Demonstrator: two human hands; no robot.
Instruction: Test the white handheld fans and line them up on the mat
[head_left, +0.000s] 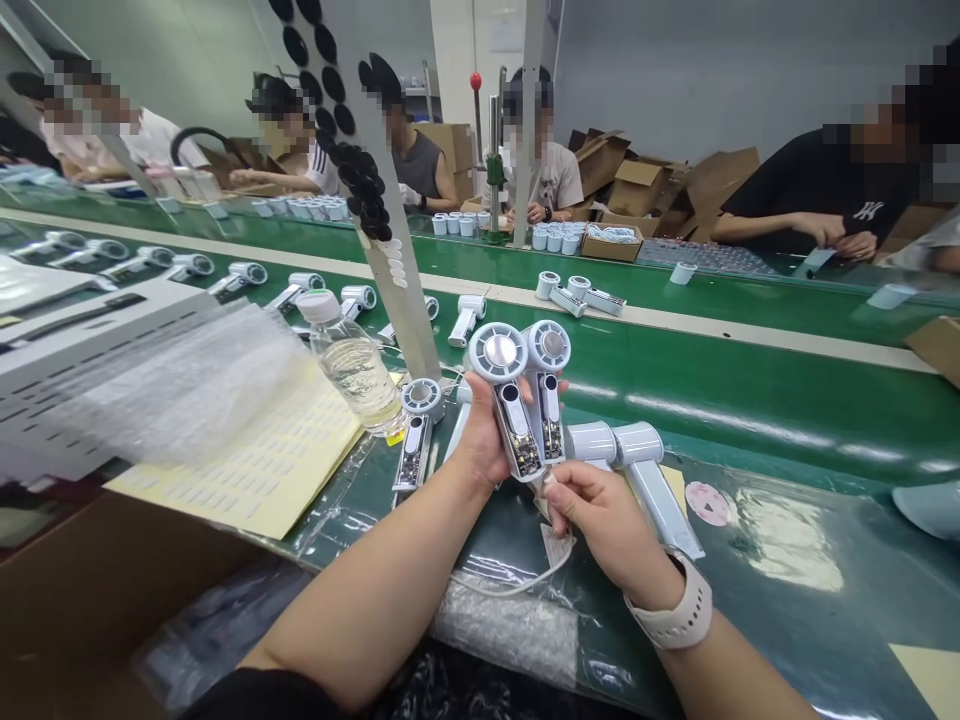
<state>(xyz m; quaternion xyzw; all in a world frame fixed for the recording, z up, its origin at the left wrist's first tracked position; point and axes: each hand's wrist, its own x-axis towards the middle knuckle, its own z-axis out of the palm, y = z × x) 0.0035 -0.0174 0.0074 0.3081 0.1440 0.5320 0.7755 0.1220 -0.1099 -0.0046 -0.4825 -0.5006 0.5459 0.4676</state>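
My left hand [480, 440] is closed around two pale blue handheld fans [517, 385], held upright side by side with their round heads up and their open circuit sides facing me. My right hand [600, 515] is closed in a pinch at the bottom end of the fans' handles; what its fingertips hold is too small to make out. A white cable [517, 582] hangs below the hands. Two more fans [637, 460] lie on the green bench just right of the hands, and another fan [416, 430] lies to the left.
A clear bottle [352, 365] stands left of the hands beside a yellow label sheet [262, 470]. A slanted white strip with black round pads [375, 210] rises behind. Several fans [240, 275] lie on the green conveyor. Other people sit across it among cardboard boxes [637, 180].
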